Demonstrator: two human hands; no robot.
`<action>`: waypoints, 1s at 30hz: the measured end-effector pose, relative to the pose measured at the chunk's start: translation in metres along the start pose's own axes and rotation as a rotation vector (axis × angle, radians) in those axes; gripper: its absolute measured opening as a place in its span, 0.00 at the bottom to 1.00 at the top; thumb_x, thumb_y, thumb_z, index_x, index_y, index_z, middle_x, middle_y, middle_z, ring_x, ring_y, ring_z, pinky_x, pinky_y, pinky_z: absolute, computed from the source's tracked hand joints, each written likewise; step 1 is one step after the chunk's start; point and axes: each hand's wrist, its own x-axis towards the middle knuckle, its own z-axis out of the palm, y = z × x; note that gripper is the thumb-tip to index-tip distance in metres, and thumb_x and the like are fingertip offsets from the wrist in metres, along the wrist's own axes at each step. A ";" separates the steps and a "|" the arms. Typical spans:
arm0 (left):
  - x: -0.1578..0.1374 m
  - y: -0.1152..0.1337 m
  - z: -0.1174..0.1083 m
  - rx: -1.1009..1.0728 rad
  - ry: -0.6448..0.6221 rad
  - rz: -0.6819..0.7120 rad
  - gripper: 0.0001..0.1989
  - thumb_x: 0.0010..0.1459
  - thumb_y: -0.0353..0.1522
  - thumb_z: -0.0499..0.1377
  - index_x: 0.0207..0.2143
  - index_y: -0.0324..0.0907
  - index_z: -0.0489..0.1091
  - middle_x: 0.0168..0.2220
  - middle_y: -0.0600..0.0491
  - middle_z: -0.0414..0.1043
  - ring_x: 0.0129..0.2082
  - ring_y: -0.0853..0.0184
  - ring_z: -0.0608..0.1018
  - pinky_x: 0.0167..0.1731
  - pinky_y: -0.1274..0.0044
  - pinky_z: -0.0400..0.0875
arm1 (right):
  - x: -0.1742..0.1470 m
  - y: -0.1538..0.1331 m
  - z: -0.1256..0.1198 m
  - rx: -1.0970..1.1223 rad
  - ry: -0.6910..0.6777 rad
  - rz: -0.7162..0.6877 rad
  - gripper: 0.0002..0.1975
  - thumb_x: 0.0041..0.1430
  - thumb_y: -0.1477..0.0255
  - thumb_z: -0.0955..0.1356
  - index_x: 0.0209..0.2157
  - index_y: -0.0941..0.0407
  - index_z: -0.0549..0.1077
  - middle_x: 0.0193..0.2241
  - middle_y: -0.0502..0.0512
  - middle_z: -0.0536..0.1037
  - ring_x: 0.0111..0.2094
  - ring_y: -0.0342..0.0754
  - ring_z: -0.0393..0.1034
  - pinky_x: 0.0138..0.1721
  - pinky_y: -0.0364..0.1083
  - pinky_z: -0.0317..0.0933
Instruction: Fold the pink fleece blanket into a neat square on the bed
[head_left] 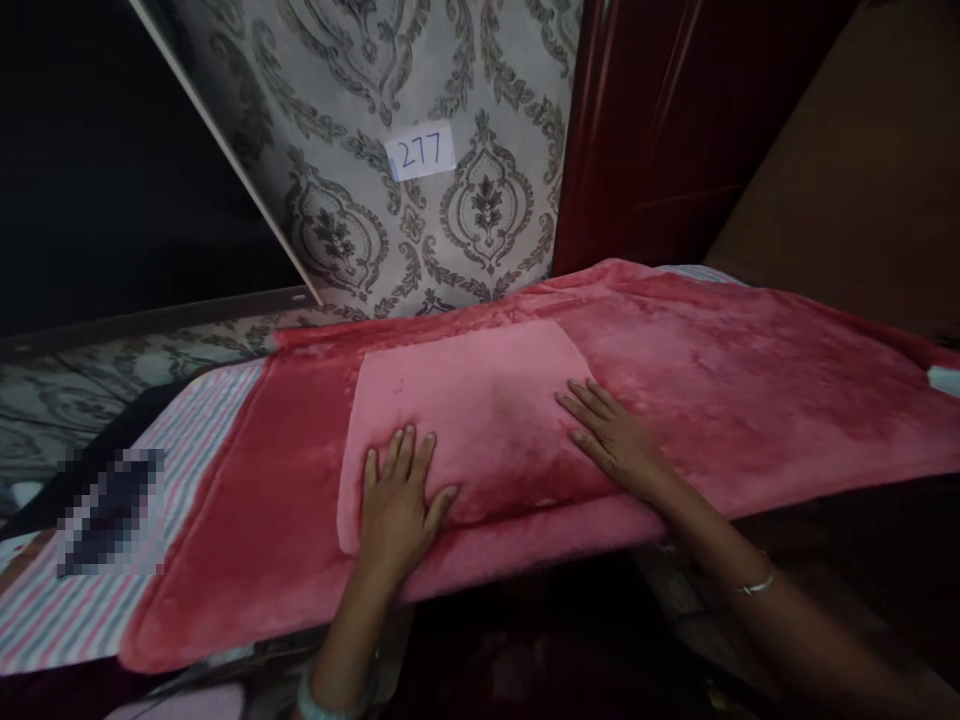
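A red and pink plush garment or blanket (750, 370) is spread over a long padded surface. On it lies a lighter pink rectangular piece of cloth (472, 380), fairly flat, with darker reddish shading toward its near edge. My left hand (397, 490) rests palm down on the left part of this cloth, fingers stretched out and thumb apart. Across from it, my right hand (611, 435) lies flat at the cloth's right edge, its fingers also extended. Neither hand grips anything.
A striped cover (195, 440) shows under the plush at the left, with a blurred dark item on it. Behind stand a patterned wall (487, 200) with a paper marked 277 (421, 150), a dark screen (112, 160) and a dark red panel (660, 110).
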 end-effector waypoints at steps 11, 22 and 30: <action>0.013 -0.026 -0.029 0.077 -0.166 -0.152 0.31 0.70 0.46 0.49 0.69 0.42 0.60 0.72 0.42 0.52 0.73 0.51 0.56 0.68 0.47 0.49 | 0.012 -0.010 -0.016 -0.127 -0.118 0.093 0.28 0.73 0.56 0.56 0.70 0.44 0.61 0.71 0.55 0.57 0.71 0.61 0.50 0.66 0.69 0.51; 0.076 -0.047 0.003 -0.076 -0.266 -0.210 0.37 0.70 0.47 0.49 0.74 0.38 0.47 0.75 0.38 0.38 0.75 0.51 0.43 0.67 0.53 0.55 | 0.051 -0.014 0.007 -0.165 -0.200 0.162 0.32 0.71 0.52 0.57 0.71 0.48 0.58 0.73 0.57 0.51 0.73 0.62 0.44 0.67 0.66 0.50; 0.089 -0.056 -0.013 -0.072 -0.367 -0.223 0.33 0.70 0.46 0.49 0.71 0.40 0.55 0.74 0.38 0.47 0.74 0.51 0.51 0.69 0.52 0.47 | 0.067 -0.007 -0.004 -0.171 -0.279 0.167 0.30 0.72 0.54 0.56 0.69 0.46 0.62 0.71 0.56 0.58 0.71 0.61 0.51 0.66 0.68 0.49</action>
